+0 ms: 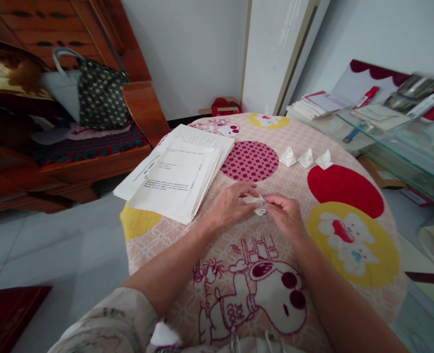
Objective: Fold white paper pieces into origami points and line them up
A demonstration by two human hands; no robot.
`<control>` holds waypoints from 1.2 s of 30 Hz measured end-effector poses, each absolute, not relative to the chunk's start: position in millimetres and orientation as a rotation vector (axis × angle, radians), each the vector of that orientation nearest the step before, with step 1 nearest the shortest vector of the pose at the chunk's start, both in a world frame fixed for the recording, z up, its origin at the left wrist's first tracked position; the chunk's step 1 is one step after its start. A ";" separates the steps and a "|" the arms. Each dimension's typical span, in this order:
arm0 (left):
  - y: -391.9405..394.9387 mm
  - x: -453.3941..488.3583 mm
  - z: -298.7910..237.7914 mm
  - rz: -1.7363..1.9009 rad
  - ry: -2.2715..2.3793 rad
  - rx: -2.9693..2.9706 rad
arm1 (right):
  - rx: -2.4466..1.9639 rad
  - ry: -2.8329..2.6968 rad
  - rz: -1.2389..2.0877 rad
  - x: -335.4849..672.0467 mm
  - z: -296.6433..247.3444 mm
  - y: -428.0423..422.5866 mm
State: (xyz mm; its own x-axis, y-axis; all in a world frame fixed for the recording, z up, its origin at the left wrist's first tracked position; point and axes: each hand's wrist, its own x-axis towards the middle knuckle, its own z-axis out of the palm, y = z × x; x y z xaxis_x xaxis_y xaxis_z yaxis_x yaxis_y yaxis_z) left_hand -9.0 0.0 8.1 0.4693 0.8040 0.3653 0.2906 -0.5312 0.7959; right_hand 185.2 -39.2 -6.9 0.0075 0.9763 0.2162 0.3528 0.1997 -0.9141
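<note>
A small folded piece of white paper (260, 210) is between my two hands near the middle of the round table. My left hand (235, 203) holds its left side, fingers bent over it and partly hiding it. On the right side, my right hand (283, 211) pinches the paper's edge between thumb and fingers. Beyond my right hand, three folded paper pieces with pointed tops stand in a row: a left one (288, 157), a middle one (306, 158) and a right one (324, 159). A stack of printed paper sheets (180, 171) lies to the left of my hands.
A patterned cloth (253, 299) covers the round table. At left stands a wooden bench (143, 110) with a dark patterned bag (102, 93) on it. A glass shelf (396, 152) holding papers and metal bowls (421, 86) is close on the right.
</note>
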 end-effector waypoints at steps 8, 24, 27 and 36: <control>-4.8 2.2 1.1 0.910 1.104 2.151 | -1.250 -1.733 0.524 180.4 -8.2 -40.8; -5.6 17.3 -12.4 0.829 1.124 2.243 | -1.257 -1.939 0.284 185.0 -6.3 -42.3; -4.5 14.0 -11.8 0.850 1.118 2.259 | -1.301 -1.901 0.314 189.5 -2.9 -42.2; -4.7 9.9 -7.3 0.934 1.144 2.286 | -1.524 -1.719 0.486 194.5 1.9 -41.8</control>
State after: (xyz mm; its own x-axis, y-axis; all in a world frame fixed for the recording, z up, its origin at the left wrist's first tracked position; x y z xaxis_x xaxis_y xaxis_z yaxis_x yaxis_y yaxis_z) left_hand 9.9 -4.7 -7.3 0.4365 0.8154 0.3802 0.5359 -0.5751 0.6181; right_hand 194.5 -41.8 1.9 0.0155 0.9560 0.2929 0.6608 0.2101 -0.7206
